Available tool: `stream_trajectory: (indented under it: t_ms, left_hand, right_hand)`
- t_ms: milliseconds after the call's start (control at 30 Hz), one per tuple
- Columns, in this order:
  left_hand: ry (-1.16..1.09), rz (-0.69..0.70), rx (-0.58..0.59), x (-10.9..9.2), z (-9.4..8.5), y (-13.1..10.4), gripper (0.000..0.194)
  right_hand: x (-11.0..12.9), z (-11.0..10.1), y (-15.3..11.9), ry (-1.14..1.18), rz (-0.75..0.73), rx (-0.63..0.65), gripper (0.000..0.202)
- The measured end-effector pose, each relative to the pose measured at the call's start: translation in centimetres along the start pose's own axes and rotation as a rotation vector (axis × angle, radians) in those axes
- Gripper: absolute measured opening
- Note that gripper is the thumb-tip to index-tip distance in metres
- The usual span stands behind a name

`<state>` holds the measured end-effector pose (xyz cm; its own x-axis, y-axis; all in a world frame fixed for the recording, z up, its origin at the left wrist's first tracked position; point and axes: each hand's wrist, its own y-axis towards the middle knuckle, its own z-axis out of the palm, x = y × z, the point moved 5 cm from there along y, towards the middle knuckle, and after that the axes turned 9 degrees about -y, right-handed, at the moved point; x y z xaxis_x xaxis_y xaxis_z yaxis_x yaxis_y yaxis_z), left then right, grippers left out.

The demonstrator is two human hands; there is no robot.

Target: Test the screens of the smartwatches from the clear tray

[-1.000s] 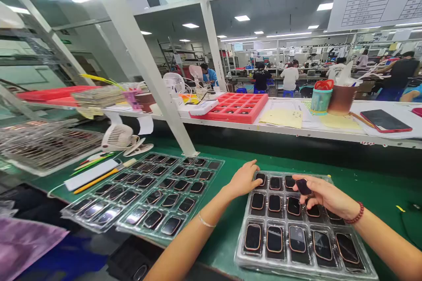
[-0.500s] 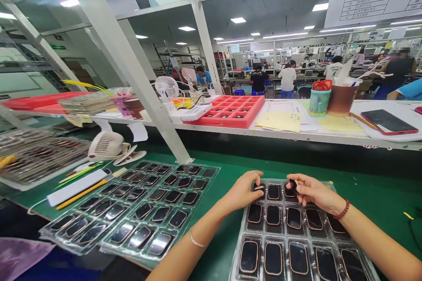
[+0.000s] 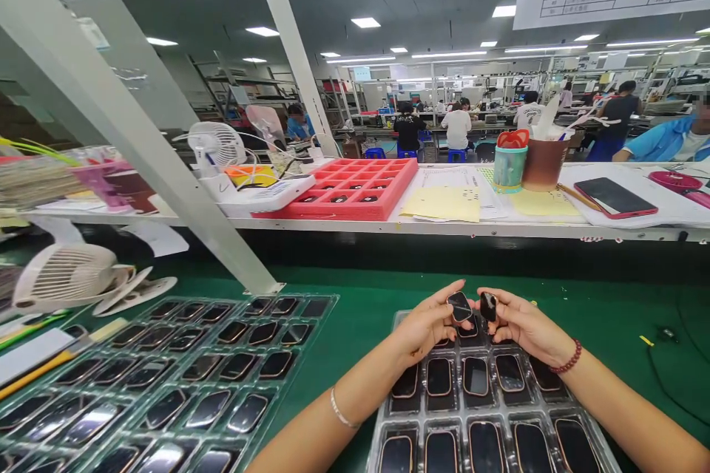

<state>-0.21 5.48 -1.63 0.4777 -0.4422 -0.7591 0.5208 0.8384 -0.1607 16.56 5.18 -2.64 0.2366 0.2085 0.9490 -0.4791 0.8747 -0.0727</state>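
Small dark watch-face piece [image 3: 459,307] with a copper-coloured rim, pinched in the fingers of the left hand [image 3: 424,325], its glossy face turned towards the viewer. The right hand [image 3: 524,325] pinches a second piece [image 3: 488,307], held at an angle. The hands are close together but apart, raised over the far side of a clear plastic tray [image 3: 458,414] that holds rows of similar rimmed pieces in separate pockets; the hands partly hide the far row.

The step in hand appears to be handling two pieces at once, one to a hand. Any move from this position would seem to call for a light, steady pinch, with the two rims kept from knocking together and the glass from being scratched.

The tray rests on a green work surface [image 3: 344,355]. To its left, a little apart, lie more filled clear trays [image 3: 331,304]. Farther left are a small clip fan [image 3: 69,277] and a yellow-handled tool [image 3: 33,377]. Beyond the hands, a raised shelf [image 3: 355,226] carries a red compartment tray [image 3: 402,185], a teal cup [image 3: 509,166], a brown cup [image 3: 542,162] and a phone [image 3: 615,196]. In the background, a person in a white top [image 3: 457,129] sits at another bench.
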Motion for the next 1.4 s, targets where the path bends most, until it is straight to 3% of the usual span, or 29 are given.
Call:
stream_trajectory:
  t_ms: [200,300,533,667,867,1233,1400]
  left_hand:
    - [0.077,0.099,-0.043,-0.2,-0.7,0.1,0.078]
    - [0.153,0.128,-0.006,0.0,-0.8,0.4,0.078]
    - [0.291,0.121,-0.023,0.2,-0.7,0.2,0.055]
    - [0.398,0.141,-0.050,0.1,-0.4,0.0,0.051]
    - [0.454,0.139,-0.033,0.5,-0.5,0.2,0.043]
    - [0.556,0.158,-0.091,0.1,-0.3,-0.2,0.030]
    - [0.511,0.162,-0.051,0.3,-0.2,-0.2,0.034]
  right_hand:
    - [0.1,0.2,-0.1,-0.027,-0.017,0.037,0.037]
    - [0.0,0.3,-0.2,-0.069,-0.031,0.070,0.038]
    - [-0.2,0.3,0.0,-0.172,-0.038,0.040,0.045]
    - [-0.4,0.3,0.0,-0.246,-0.039,0.000,0.046]
    - [-0.2,0.7,0.0,-0.412,-0.102,0.042,0.038]
    - [0.4,0.9,-0.3,-0.406,-0.095,0.053,0.026]
    - [0.4,0.8,-0.2,-0.396,-0.091,0.024,0.028]
